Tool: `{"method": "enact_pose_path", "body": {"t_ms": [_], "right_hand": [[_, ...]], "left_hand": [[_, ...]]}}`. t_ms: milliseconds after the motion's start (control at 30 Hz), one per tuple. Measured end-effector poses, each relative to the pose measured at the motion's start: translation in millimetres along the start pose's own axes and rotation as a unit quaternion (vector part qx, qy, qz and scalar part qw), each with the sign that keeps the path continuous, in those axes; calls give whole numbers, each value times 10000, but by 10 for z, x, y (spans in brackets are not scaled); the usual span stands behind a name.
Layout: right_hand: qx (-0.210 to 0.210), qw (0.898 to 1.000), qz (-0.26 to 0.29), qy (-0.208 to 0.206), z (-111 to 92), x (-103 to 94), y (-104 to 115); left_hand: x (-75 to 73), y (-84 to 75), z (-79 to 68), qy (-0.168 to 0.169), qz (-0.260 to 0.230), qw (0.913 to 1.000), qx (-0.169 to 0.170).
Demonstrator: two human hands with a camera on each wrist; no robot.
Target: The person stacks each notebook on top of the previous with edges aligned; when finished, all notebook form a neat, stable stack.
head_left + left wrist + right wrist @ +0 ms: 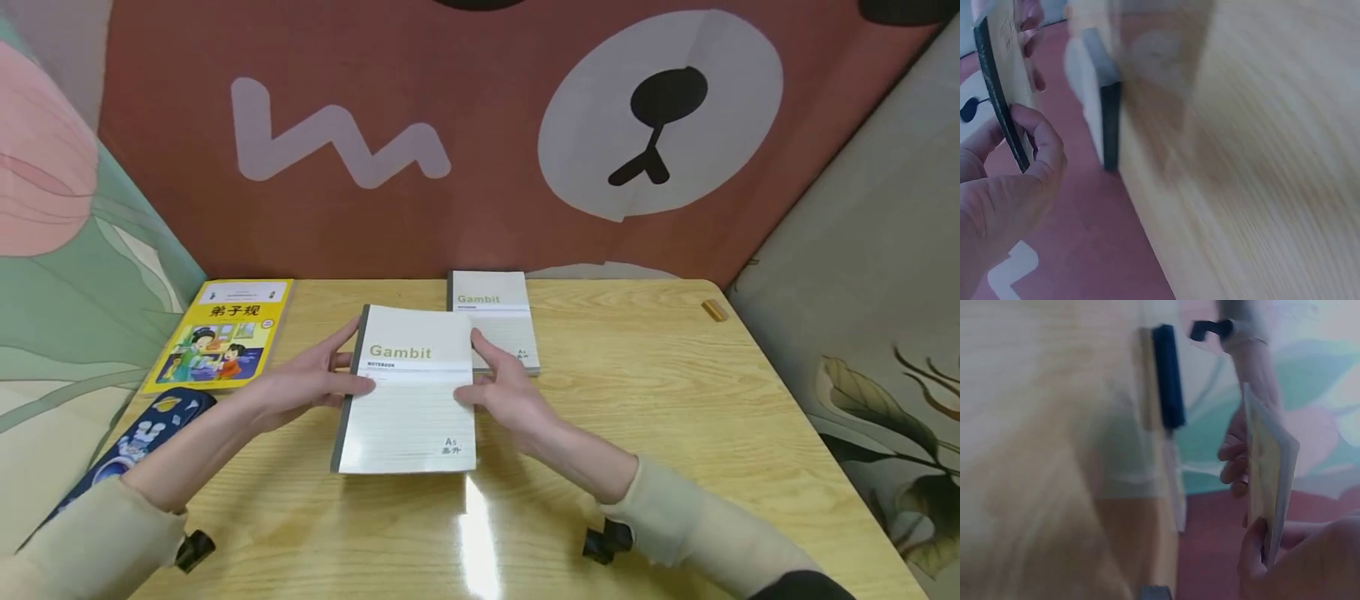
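A white Gambit notebook (408, 417) with a dark spine is held up off the table between both hands. On its spine side my left hand (300, 383) pinches it, thumb on the cover and fingers behind. My right hand (517, 400) grips the opposite edge the same way. Both wrist views show the notebook (1007, 75) raised clear of the wood, with a gap under it in the right wrist view. Behind it on the table lies a second Gambit notebook (502, 325), its lower left part covered by the held one.
At the back left lies a yellow picture book (225, 333). A dark blue pencil case (142, 442) with an astronaut print is partly hidden by the left forearm. A small orange-brown eraser-like block (714, 311) sits at the table's (675, 417) back right corner. Printed fabric walls surround the table.
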State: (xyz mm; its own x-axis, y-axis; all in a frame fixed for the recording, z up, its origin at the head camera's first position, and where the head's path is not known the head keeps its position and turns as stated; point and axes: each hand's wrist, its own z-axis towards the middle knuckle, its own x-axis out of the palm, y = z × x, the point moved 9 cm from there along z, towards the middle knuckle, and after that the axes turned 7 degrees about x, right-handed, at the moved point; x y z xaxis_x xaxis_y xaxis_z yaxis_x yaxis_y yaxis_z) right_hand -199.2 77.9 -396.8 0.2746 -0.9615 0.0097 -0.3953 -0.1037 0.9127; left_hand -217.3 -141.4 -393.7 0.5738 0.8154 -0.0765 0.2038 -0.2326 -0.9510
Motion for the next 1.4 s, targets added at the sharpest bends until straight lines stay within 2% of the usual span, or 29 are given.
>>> {"method": "enact_pose_path", "body": {"t_ms": [200,400,533,700,800,900,1067,1300,1400], "right_hand": [[-126,9995,243,-176,53,-230,236],[-463,9949,878,-174,107,-440,423],[-487,9908,1217,-337,142,-578,487],[-485,9807,1820,-516,204,-748,530],[-562,9719,2192,-650,238,-841,547],[-658,9659,2367,-817,269,-930,548],[-684,9616,2484,-942,348,-1082,494],[-640,9549,2776,-833,453,-1211,436],[-651,9525,2874,-765,510,-1243,425]], "left_hand": [[25,-196,229,-250,-503,9971,512],[73,-400,401,-568,-1147,9868,989],[87,-504,505,-878,-1558,9750,1320],[134,-587,642,-1303,-2326,9504,1602],[166,-614,725,-1535,-2679,9353,1729],[197,-616,814,-1729,-2874,9252,1774],[257,-592,991,-1844,-3108,9149,1798],[266,-527,1167,-2070,-3469,8962,1835],[255,-488,1199,-2130,-3421,8965,1838]]}}
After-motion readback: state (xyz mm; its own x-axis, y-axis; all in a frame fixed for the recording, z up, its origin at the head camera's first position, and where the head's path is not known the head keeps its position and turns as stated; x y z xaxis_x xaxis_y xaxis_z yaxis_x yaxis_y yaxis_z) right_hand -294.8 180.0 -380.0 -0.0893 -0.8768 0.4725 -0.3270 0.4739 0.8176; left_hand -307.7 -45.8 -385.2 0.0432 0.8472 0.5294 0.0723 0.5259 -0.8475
